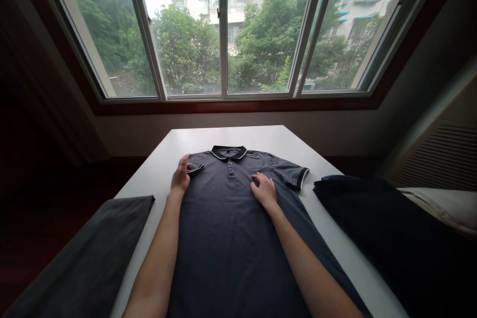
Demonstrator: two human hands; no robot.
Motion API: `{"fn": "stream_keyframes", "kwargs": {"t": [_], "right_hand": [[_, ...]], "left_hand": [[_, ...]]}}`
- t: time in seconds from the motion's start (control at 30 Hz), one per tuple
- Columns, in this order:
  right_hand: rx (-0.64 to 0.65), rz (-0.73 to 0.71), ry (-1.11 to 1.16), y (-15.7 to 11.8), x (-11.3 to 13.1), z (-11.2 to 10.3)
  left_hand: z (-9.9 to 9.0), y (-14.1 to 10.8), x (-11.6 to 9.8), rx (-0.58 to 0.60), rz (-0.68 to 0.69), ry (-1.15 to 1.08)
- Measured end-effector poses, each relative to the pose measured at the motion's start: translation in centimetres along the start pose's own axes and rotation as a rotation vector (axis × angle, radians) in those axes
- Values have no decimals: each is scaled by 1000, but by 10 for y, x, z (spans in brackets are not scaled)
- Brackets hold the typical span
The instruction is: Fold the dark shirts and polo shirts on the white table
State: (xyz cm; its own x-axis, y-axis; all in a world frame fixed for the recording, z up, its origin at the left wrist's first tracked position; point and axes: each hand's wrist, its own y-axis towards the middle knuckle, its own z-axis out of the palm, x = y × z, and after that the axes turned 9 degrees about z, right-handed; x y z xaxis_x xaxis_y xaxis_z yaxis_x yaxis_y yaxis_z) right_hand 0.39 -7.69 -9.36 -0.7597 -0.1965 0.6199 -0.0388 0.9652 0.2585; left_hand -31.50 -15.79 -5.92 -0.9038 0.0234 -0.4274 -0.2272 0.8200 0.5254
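A dark grey polo shirt (227, 218) lies front side up, with its collar (229, 152) at the far end. Its collar and cuffs are black with white edging. My left hand (181, 175) is closed at the shirt's left shoulder edge, where the left sleeve (196, 168) is turned inward over the chest. The hand partly hides that fold. My right hand (265, 189) rests on the right side of the chest, fingers spread and holding nothing. The right sleeve (292, 173) stretches outward past it.
The shirt lies on a white table (164, 151). Folded dark grey cloth (93, 243) is at the left edge, and black folded cloth (387, 228) at the right. A whitish cloth or cushion (443, 206) is behind the black one. Beyond the table is a wide window (223, 97).
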Motion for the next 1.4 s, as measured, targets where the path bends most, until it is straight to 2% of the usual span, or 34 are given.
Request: {"fn": "stream_keyframes", "kwargs": {"t": [0.1,0.4,0.57,0.8,0.97,1.17,1.3,1.4], "right_hand": [[-2,-2,1,0,0,0],[5,7,5,1,0,1],[16,4,4,1,1,0],[23,8,-2,1,3,-2],[45,16,-16,0,5,-5],[61,14,-11,-1,7,-8],[59,14,-9,-1,6,-8],[60,8,-11,0,6,-7]], "left_hand": [[-1,-5,5,23,-32,133],[-11,-20,14,-112,-237,218],[-14,-25,10,-158,-215,246],[-14,-24,8,-63,-200,179],[-12,-26,16,-235,-265,154],[-14,-34,22,-332,-418,79],[-18,-33,18,-374,-352,19],[-21,-31,13,-333,-280,-10]]}}
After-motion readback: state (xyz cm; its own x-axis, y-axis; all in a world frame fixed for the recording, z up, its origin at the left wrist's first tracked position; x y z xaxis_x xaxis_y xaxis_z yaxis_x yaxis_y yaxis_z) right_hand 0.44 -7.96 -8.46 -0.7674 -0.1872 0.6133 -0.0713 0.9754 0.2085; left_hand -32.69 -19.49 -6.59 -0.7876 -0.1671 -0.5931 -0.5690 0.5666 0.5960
